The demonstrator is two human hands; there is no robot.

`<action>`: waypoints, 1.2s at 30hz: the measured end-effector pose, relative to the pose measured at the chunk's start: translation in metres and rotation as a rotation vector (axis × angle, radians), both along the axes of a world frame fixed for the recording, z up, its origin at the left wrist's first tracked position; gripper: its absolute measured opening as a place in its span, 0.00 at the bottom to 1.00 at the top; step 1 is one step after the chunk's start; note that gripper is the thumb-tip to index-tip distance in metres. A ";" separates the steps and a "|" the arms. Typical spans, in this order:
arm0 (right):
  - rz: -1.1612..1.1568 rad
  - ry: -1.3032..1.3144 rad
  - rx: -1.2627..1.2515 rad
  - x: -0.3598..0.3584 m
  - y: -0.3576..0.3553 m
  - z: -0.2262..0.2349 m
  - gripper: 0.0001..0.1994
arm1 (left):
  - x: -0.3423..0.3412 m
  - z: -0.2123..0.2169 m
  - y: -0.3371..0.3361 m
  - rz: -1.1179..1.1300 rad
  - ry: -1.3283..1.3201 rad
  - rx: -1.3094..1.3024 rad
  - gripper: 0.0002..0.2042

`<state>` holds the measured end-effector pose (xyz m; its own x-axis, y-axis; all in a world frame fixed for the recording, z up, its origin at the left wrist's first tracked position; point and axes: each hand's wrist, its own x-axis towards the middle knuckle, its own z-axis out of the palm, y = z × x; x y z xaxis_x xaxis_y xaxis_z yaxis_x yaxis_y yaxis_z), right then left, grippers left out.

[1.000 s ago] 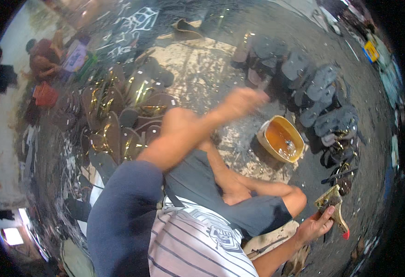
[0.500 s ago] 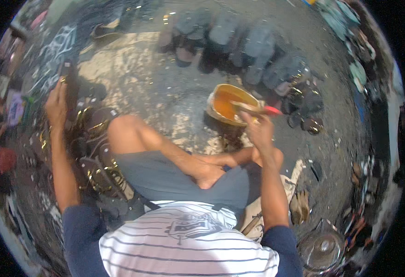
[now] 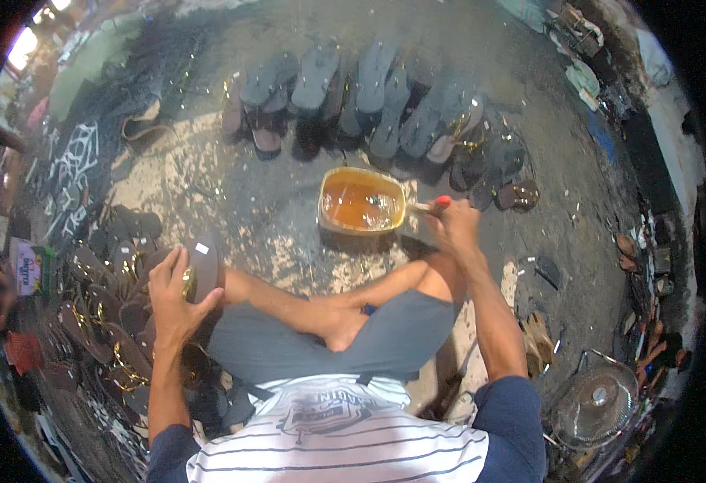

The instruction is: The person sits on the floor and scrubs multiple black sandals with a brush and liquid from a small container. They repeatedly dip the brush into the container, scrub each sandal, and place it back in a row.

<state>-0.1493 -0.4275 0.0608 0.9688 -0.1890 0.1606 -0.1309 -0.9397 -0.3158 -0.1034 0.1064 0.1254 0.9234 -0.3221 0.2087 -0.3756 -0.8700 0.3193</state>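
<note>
My left hand grips a dark brown sandal with a gold strap and a small white sticker, held beside my left knee. Behind it lies a heap of similar gold-strapped sandals. In my right hand is a brush with a red part by my fingers; its tip comes close to the right rim of a yellowish tub. Amber liquid lies in that tub, which stands on the ground before my crossed legs. Whether the brush touches the rim I cannot tell.
Beyond the tub, several dark sandals lie in a curved row. White straps are scattered at the left, near a printed box. A round fan lies at the right, with tan shoe-shaped pieces beside it.
My left hand has brought the sandal from the far left in toward my knee. The brush has left its place over the liquid for the tub's right side. The whole view has shifted.
</note>
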 end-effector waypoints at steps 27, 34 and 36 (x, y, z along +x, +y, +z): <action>0.182 -0.289 1.054 0.039 0.202 0.084 0.16 | -0.021 -0.015 -0.173 -0.097 1.112 -2.066 0.35; 0.284 -0.277 0.930 -0.005 0.230 0.063 0.16 | -0.002 -0.022 -0.159 -0.123 1.054 -2.029 0.35; 0.243 -0.239 1.014 0.000 0.227 0.059 0.15 | -0.008 -0.014 -0.167 -0.079 1.076 -2.087 0.36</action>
<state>-0.1488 -0.2006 0.1200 0.9627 -0.1469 0.2273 0.1930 -0.2163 -0.9571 -0.1110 -0.0610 0.1118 0.8860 -0.4238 -0.1880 0.4610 0.7629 0.4533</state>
